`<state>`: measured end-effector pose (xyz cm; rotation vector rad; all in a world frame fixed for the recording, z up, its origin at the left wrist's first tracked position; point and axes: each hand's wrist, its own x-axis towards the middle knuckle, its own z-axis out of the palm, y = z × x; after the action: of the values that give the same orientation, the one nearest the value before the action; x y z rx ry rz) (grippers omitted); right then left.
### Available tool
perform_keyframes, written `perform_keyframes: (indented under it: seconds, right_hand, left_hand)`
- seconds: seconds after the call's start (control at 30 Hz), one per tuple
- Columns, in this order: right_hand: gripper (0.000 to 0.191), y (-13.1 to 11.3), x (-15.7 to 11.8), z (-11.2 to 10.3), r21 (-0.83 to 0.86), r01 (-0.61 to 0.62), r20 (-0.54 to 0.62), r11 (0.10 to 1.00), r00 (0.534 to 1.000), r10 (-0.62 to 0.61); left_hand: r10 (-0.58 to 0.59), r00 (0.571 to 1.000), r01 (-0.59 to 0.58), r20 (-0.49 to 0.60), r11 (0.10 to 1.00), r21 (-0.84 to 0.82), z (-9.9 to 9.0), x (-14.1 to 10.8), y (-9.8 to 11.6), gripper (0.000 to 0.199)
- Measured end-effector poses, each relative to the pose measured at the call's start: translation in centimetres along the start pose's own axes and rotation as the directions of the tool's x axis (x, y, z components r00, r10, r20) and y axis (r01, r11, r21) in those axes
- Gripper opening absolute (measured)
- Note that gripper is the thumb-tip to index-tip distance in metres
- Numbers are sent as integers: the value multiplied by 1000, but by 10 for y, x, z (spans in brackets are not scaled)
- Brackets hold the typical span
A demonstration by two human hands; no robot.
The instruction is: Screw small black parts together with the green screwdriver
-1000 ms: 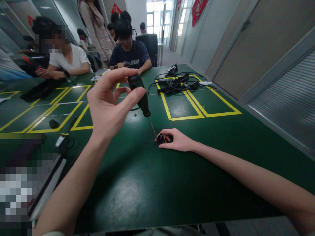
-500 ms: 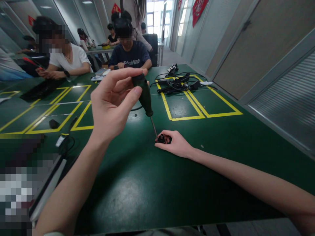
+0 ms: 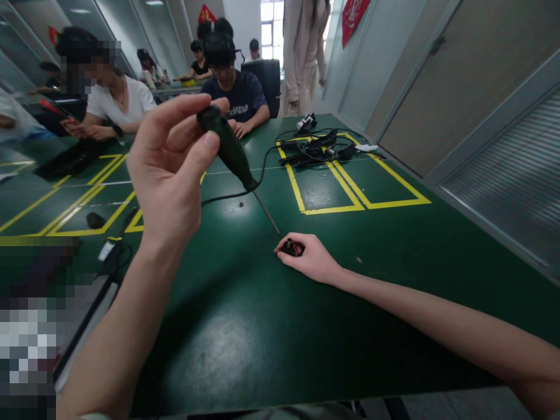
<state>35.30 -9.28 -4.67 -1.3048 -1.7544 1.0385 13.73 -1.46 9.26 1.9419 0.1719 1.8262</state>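
Observation:
My left hand (image 3: 168,163) is closed around the dark green handle of a screwdriver (image 3: 231,149), which is raised and tilted. Its thin shaft slopes down to the right, and the tip ends just above the fingertips of my right hand (image 3: 308,254). Those fingers are wrapped around a small black part (image 3: 289,247) with a round metal-topped post, held low at the green tabletop (image 3: 271,326). Much of the part is hidden by the fingers.
A heap of black parts and cables (image 3: 319,149) lies on yellow tape outlines at the far right. A cable (image 3: 227,197) runs behind the screwdriver. At left are a small black piece (image 3: 95,220) and a tagged cord (image 3: 109,249). Two people sit across the table.
My left hand has moved left and up with the screwdriver, which now leans more. Its tip has come away from the black part. The right hand has barely moved. A standing person has shifted right.

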Motion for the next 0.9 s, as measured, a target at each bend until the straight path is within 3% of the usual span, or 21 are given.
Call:
perform_keyframes:
  seconds: [0.2, 0.43, 0.63, 0.9]
  right_hand:
    - [19, 1, 0, -7, 8, 4, 81, 1000, 997, -5]
    - [30, 7, 5, -28, 60, 50, 309, 997, 949, -66]
    - [33, 8, 7, -38, 166, -7, 351, 986, 935, -52]
    - [34, 10, 12, -50, 35, 65, 407, 997, 910, -73]
  left_hand:
    - [13, 1000, -12, -23, 1000, 11, -6, 4, 4, 39]
    - [-40, 998, 41, -44, 999, 18, -20, 2, 7, 39]
    - [-41, 998, 42, -44, 999, 19, -26, 2, 7, 41]
    - [-62, 998, 63, -24, 998, 28, -27, 1, 9, 38]
